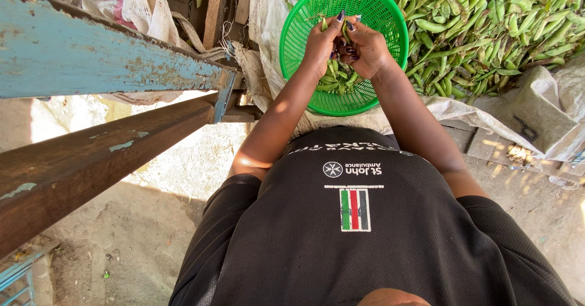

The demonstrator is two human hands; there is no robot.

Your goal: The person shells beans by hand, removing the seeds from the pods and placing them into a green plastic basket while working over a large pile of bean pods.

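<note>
Both of my hands are raised together over a round green plastic basket (311, 14). My left hand (321, 43) and my right hand (364, 49) pinch the same green pea pod (345, 31) between their fingertips. Several pods or shells (332, 77) lie in the bottom of the basket under my hands. A big heap of green pods (487, 26) sits just right of the basket on a white sack.
A worn blue-painted beam (91, 56) and a rusty brown rail (91, 160) cross the left side. White woven sacks (536, 111) spread under the pod heap. Bare sandy ground (134, 221) lies below at the left.
</note>
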